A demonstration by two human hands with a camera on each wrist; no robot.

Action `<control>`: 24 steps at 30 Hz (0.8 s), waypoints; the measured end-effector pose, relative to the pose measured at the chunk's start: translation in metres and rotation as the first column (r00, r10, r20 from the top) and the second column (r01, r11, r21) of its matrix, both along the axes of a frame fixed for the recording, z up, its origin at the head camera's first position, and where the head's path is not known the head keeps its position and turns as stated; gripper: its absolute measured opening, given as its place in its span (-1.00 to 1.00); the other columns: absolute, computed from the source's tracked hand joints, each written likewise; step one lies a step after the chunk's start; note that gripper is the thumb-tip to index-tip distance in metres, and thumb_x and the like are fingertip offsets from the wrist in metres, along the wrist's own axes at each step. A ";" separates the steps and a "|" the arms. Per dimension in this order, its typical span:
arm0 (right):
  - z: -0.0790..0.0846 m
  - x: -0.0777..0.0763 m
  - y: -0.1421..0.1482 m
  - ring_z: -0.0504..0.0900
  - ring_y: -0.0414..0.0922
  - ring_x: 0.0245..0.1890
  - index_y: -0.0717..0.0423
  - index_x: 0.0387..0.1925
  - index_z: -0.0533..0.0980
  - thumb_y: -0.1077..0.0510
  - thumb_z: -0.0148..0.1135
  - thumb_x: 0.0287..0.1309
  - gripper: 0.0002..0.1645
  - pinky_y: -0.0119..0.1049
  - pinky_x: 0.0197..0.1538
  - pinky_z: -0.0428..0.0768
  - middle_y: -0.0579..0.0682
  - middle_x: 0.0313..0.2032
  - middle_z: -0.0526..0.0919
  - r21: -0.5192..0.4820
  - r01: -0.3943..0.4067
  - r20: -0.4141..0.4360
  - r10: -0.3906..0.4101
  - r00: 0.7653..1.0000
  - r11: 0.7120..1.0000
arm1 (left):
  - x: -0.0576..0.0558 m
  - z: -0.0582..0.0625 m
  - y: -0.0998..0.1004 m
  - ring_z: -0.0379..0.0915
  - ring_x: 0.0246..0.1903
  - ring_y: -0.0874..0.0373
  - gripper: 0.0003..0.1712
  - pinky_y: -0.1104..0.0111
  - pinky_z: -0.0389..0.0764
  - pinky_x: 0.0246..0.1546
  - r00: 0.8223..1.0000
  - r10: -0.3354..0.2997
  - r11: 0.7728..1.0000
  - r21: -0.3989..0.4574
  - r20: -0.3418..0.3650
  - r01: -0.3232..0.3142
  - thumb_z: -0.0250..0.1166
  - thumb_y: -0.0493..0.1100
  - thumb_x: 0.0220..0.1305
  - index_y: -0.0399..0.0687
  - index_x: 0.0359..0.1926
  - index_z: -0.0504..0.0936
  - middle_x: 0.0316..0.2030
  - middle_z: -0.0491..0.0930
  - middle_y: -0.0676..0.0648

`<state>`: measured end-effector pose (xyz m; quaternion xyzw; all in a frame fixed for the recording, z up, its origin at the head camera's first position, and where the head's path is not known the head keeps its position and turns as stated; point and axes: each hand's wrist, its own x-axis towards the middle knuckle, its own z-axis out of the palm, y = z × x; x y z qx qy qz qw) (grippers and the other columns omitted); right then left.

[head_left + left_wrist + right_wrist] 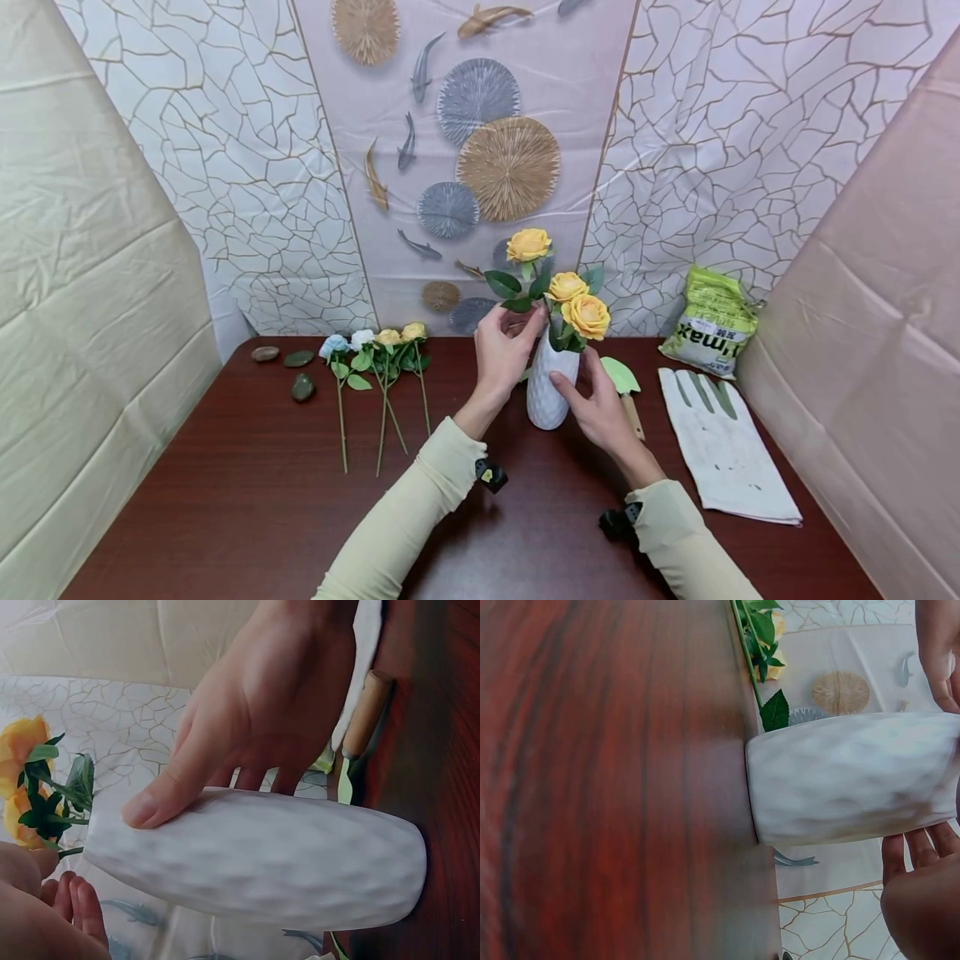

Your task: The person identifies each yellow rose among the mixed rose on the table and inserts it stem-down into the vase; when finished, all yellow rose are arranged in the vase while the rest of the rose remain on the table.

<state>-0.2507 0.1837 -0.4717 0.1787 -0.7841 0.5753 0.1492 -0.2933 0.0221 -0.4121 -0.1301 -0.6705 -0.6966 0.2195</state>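
Observation:
A white dimpled vase point(547, 398) stands upright on the table, with yellow roses point(587, 316) above its mouth. My right hand point(600, 407) holds the vase around its upper part, thumb on the near side and fingers behind. At the vase's mouth, my left hand point(501, 354) pinches the stem of a yellow rose point(528, 245) between thumb and fingers. The left wrist view shows that stem point(71, 852) at the vase's rim. Inside the vase, the stems are hidden by its wall.
Left of the vase lie blue, white and yellow roses point(382, 417) beside several dark stones point(303, 387). To the right are a green trowel point(621, 375) with a wooden handle, white gloves point(731, 454) and a green bag point(711, 321). Patterned cloth point(262, 167) hangs behind the table.

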 end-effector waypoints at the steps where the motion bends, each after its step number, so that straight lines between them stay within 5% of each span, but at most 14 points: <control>1: -0.004 -0.003 0.001 0.55 -0.13 0.19 0.02 0.43 0.24 0.12 0.29 0.34 -0.29 -0.23 0.20 0.57 0.08 0.23 0.54 -0.006 0.000 -0.004 0.000 1.000 1.000 | 0.000 0.001 0.000 0.71 -0.12 -0.04 -0.70 0.14 0.72 -0.02 1.000 -0.021 1.000 0.014 0.002 0.021 0.43 -0.15 0.27 -0.16 -0.02 0.69 -0.19 0.75 -0.18; 5: -0.018 -0.012 0.005 0.54 -0.17 0.19 -0.11 0.43 0.24 0.10 0.29 0.34 -0.29 -0.33 0.20 0.55 0.02 0.23 0.54 -0.021 0.001 -0.007 -0.001 1.000 1.000 | 0.002 0.002 0.000 0.73 -0.16 -0.02 -0.68 0.21 0.73 -0.11 0.999 -0.047 0.999 0.007 0.019 0.047 0.45 -0.10 0.26 -0.07 0.01 0.70 -0.15 0.76 -0.16; 11: -0.021 -0.014 0.006 0.52 -0.14 0.23 -0.23 0.43 0.23 0.04 0.29 0.34 -0.29 -0.35 0.21 0.54 -0.05 0.25 0.51 -0.019 0.002 0.010 -0.001 1.000 1.000 | 0.002 0.003 0.001 0.72 -0.21 0.20 -0.69 0.34 0.72 -0.21 1.000 -0.005 0.999 -0.047 0.014 0.005 0.46 0.10 0.22 0.13 -0.07 0.74 -0.17 0.77 0.00; 18: -0.002 -0.001 0.002 0.54 -0.07 0.23 -0.11 0.48 0.20 0.07 0.28 0.36 -0.25 -0.18 0.20 0.58 0.05 0.29 0.50 -0.005 -0.014 0.013 0.014 1.000 1.000 | -0.002 0.007 0.008 0.72 -0.19 0.27 -0.71 0.38 0.73 -0.20 0.998 0.040 0.992 -0.119 0.040 -0.035 0.43 0.11 0.24 0.14 -0.09 0.74 -0.17 0.77 0.03; 24: 0.011 0.008 -0.001 0.55 -0.07 0.22 -0.06 0.48 0.18 0.05 0.27 0.36 -0.24 -0.15 0.19 0.59 0.06 0.28 0.51 0.020 -0.009 0.025 0.009 1.000 1.000 | 0.000 0.010 0.011 0.73 -0.18 0.26 -0.75 0.43 0.72 -0.22 0.992 0.022 0.976 -0.216 0.122 0.004 0.44 0.05 0.24 0.15 -0.08 0.75 -0.12 0.75 0.04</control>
